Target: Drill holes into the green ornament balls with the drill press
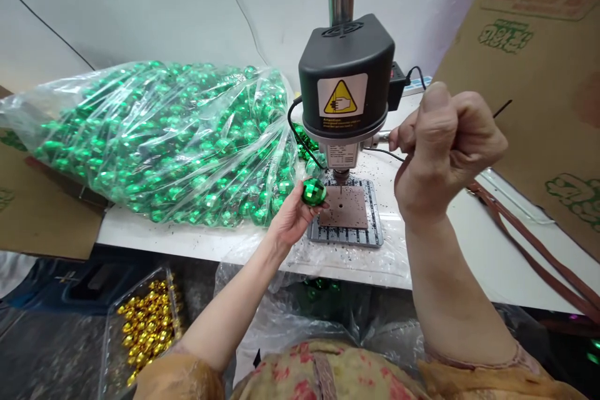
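Between the fingers of my left hand (296,212) is a shiny green faceted ball (314,192), held just left of the drill bit. My right hand (445,144) is closed in a fist around the feed handle (383,137) at the side of a small bench drill press (347,81); most of the handle is hidden by the fingers. Below the chuck (341,175), a brown board (349,207) with a small hole lies on the slotted metal base (374,234). Dark shavings are scattered over and around this base.
A large clear plastic bag (187,144) full of green balls fills the table's left side. At right stand a cardboard box (529,75) and a brown strap (529,240). Gold balls (150,325) lie in a clear bin on the floor. A cable (293,122) hangs beside the drill.
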`<action>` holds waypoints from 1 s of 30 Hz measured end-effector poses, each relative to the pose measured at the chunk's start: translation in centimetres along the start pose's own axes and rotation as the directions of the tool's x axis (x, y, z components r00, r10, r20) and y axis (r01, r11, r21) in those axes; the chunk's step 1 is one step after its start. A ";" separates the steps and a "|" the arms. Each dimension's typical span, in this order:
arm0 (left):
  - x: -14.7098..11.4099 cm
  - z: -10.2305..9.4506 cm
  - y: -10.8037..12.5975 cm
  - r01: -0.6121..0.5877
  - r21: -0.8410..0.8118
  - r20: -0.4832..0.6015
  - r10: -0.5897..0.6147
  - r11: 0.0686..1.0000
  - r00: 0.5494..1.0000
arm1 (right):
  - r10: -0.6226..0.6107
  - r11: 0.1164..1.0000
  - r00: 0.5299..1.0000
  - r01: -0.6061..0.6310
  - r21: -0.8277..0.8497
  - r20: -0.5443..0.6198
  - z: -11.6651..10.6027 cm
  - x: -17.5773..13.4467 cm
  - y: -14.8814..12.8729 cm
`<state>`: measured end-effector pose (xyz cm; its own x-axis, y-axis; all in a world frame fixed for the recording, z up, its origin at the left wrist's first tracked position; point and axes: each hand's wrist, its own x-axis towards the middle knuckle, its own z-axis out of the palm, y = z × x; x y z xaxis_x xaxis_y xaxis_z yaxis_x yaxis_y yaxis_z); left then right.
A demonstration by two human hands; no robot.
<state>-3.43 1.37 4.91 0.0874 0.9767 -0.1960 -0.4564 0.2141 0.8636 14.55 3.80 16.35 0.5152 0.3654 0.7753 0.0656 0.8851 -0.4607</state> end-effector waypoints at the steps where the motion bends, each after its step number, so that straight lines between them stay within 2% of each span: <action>1: 0.0 0.0 -0.2 0.028 -0.012 0.012 -0.028 1.000 1.000 | 0.005 1.000 1.000 -0.005 -0.008 0.004 0.0 0.0 0.0; 4: -0.1 -0.1 -0.6 0.097 -0.034 0.054 -0.095 0.995 0.994 | -0.002 1.000 1.000 0.002 -0.014 0.007 -0.1 -0.1 0.0; 6: -0.1 -0.2 -0.8 0.096 -0.009 0.047 -0.096 0.995 0.994 | 0.002 1.000 1.000 -0.001 -0.016 0.010 -0.2 -0.2 0.1; 9: -0.3 -0.3 -1.2 -0.040 0.141 -0.007 0.041 0.989 0.999 | 0.023 0.999 1.000 -0.022 -0.036 0.018 -0.2 -0.3 0.0; 11: -0.1 -0.6 -1.5 -0.173 0.315 -0.008 0.184 0.933 0.983 | 0.037 0.998 0.999 -0.036 -0.052 0.016 -0.2 -0.4 -0.1; 13: 0.2 -0.8 -1.8 -0.257 0.464 0.036 0.271 0.848 0.962 | 0.034 0.998 0.999 -0.033 -0.055 0.004 -0.1 -0.4 -0.3; 18: 1.4 -1.3 -2.3 -0.304 0.669 0.121 0.304 0.678 0.945 | 0.023 0.994 1.000 -0.023 -0.110 -0.001 0.0 -0.5 -0.3; 23: 2.1 -1.3 -2.8 -0.357 0.747 0.209 0.311 0.561 0.927 | 0.006 0.992 1.000 -0.004 -0.122 0.017 -0.1 -0.5 -0.5; 30: 2.9 -1.0 -3.7 -0.388 0.809 0.241 0.352 0.442 0.905 | 0.017 0.988 0.999 -0.010 -0.157 0.039 -0.2 -0.5 -0.5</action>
<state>-2.33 3.35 0.70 0.1321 0.9621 0.2384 0.4804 -0.2726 0.8336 14.43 3.13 16.13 0.4823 0.3911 0.7838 0.1935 0.8251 -0.5308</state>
